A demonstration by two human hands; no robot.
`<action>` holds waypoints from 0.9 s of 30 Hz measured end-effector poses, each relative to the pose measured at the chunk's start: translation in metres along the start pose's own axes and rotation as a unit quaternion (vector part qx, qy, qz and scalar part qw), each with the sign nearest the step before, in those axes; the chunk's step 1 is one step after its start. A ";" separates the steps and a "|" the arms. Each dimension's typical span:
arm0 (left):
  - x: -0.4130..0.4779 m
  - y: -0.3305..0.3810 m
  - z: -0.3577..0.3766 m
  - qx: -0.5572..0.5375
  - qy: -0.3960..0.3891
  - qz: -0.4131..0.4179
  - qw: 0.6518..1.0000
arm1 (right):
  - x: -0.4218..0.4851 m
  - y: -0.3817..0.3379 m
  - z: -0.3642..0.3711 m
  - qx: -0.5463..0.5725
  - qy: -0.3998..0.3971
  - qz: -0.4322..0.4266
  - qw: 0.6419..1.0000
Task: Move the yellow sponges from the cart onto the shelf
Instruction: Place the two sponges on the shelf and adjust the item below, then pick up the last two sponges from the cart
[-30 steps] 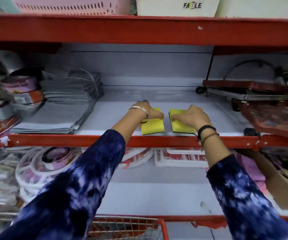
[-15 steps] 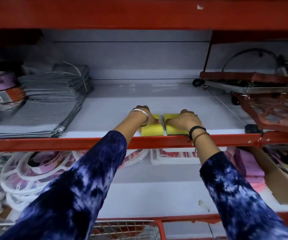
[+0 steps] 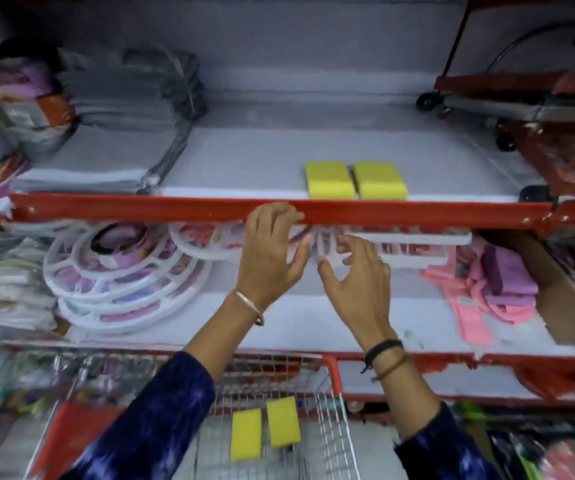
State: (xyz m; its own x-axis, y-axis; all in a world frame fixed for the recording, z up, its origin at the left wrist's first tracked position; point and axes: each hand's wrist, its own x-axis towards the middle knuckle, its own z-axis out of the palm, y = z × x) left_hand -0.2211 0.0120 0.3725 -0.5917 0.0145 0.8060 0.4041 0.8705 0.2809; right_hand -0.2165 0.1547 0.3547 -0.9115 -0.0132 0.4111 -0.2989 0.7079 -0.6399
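Resting side by side at the shelf's (image 3: 452, 198) front edge are two sponges (image 3: 329, 180), both hands, left (image 3: 272, 252) and right (image 3: 358, 282), spread empty below, two more sponges (image 3: 246, 434) seemingly in the cart (image 3: 331, 427).

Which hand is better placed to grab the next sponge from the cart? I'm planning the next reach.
Left, by a small margin. Both hands are open and empty, but the left hand is more nearly above the two sponges in the cart than the right hand.

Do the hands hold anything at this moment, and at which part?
Nothing is held. The left hand and right hand are open and empty, below the two sponges on the shelf.
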 end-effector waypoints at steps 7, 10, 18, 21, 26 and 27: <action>-0.154 -0.015 -0.019 -0.033 -0.121 -0.095 0.988 | -0.098 0.019 0.058 0.001 -0.125 0.039 0.991; -0.212 -0.034 -0.018 -0.028 -0.208 -0.166 0.963 | -0.136 0.038 0.093 -0.027 -0.199 0.071 0.977; -0.336 -0.087 0.022 0.009 -0.426 -0.382 0.820 | -0.202 0.106 0.188 -0.106 -0.362 0.206 0.903; -0.375 -0.102 0.046 0.009 -0.487 -0.464 0.740 | -0.218 0.137 0.222 -0.153 -0.413 0.242 0.865; -0.424 -0.114 0.088 0.022 -0.554 -0.533 0.640 | -0.241 0.179 0.269 -0.220 -0.441 0.274 0.826; -0.432 -0.114 0.097 0.027 -0.553 -0.538 0.635 | -0.246 0.186 0.278 -0.225 -0.438 0.276 0.826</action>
State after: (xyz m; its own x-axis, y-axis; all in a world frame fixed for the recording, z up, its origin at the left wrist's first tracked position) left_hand -0.0790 -0.0464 -0.0585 -0.6450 -0.2929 -0.7058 -0.6571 0.6841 0.3166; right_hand -0.1264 0.0933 -0.0459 -0.7877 0.0331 -0.6152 0.1862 0.9647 -0.1865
